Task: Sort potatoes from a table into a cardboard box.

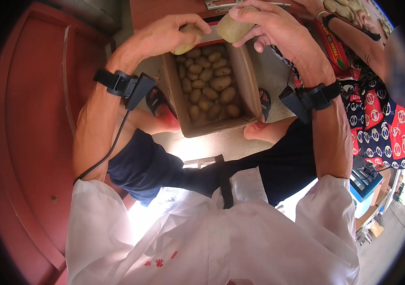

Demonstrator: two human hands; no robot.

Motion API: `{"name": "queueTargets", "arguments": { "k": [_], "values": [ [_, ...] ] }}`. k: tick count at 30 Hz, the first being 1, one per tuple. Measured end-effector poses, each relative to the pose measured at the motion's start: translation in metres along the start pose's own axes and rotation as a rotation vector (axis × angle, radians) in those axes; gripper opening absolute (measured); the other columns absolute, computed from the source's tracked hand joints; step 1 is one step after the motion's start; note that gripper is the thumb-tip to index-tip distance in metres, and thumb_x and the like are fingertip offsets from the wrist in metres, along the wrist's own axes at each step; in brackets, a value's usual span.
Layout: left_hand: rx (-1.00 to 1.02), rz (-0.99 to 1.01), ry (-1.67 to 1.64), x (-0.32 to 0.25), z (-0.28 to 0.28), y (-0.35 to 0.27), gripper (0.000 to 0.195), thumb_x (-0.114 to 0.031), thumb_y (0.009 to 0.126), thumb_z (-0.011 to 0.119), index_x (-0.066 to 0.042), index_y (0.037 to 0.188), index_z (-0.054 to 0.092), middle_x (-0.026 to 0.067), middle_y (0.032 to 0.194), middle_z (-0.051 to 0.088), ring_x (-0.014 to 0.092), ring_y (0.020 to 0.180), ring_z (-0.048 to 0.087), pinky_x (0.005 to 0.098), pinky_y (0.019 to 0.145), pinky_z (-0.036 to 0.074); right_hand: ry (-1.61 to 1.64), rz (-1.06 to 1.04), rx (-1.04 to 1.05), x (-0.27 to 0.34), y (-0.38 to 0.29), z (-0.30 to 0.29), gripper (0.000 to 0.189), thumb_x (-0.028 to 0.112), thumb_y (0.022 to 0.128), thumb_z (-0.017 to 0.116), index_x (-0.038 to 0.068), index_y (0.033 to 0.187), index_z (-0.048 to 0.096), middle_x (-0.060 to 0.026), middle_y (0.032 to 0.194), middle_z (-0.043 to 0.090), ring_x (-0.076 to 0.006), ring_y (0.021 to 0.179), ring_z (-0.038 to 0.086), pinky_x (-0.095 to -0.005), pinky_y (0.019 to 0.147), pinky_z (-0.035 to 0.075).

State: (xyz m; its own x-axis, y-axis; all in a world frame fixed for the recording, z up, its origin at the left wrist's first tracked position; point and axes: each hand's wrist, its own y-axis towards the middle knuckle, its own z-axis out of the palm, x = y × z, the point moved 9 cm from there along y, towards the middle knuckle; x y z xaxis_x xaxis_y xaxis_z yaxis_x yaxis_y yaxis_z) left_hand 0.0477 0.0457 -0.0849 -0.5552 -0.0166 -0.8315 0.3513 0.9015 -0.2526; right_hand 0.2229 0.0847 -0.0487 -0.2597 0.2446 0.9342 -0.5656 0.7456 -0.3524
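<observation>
Between my feet stands a cardboard box (247,82) with many potatoes (210,93) lying inside. Above its far left corner, my left hand (168,35) grips a potato (184,49), which the fingers partly cover. My right hand (272,26) holds a larger, pale potato (234,28) between thumb and fingers, just past the far right edge of the box. The two held potatoes are apart from each other. Each of my wrists wears a black strap with a small device.
A red wooden panel (35,107) rises at the left. Beyond the box is a red surface with a metal hinge (224,3). At the right sits another person (359,46) in patterned clothes, near more potatoes (343,9) and a red printed carton (334,50).
</observation>
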Motion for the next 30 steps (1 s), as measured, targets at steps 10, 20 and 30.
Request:
{"name": "queueTargets", "arguments": {
  "k": [10, 20, 30],
  "values": [
    [0.344, -0.156, 0.218, 0.027, 0.04, -0.011, 0.038, -0.019, 0.087, 0.068, -0.009, 0.124, 0.073, 0.0017, 0.099, 0.07, 0.014, 0.093, 0.061, 0.0293, 0.083, 0.049, -0.151, -0.063, 0.137, -0.01, 0.009, 0.012, 0.032, 0.018, 0.097, 0.068, 0.0, 0.123, 0.059, -0.0087, 0.097, 0.068, -0.0129, 0.067, 0.065, -0.0221, 0.05, 0.041],
    [0.106, -0.171, 0.209, 0.03, 0.01, -0.009, 0.03, -0.02, 0.093, 0.063, -0.004, 0.117, 0.073, 0.0009, 0.097, 0.072, 0.012, 0.092, 0.065, 0.0281, 0.075, 0.05, -0.507, -0.149, 0.217, -0.034, 0.006, 0.035, 0.045, 0.031, 0.084, 0.077, 0.003, 0.118, 0.069, -0.0121, 0.099, 0.071, -0.0161, 0.065, 0.065, -0.0294, 0.061, 0.051],
    [0.06, -0.215, 0.156, 0.035, -0.004, -0.007, 0.03, -0.022, 0.094, 0.064, -0.005, 0.117, 0.072, 0.0033, 0.103, 0.074, 0.014, 0.095, 0.068, 0.0284, 0.076, 0.049, -0.647, -0.149, 0.317, -0.038, 0.001, 0.047, 0.031, 0.018, 0.092, 0.072, 0.007, 0.12, 0.065, -0.0059, 0.095, 0.068, -0.0122, 0.069, 0.064, -0.0285, 0.066, 0.051]
  ]
}}
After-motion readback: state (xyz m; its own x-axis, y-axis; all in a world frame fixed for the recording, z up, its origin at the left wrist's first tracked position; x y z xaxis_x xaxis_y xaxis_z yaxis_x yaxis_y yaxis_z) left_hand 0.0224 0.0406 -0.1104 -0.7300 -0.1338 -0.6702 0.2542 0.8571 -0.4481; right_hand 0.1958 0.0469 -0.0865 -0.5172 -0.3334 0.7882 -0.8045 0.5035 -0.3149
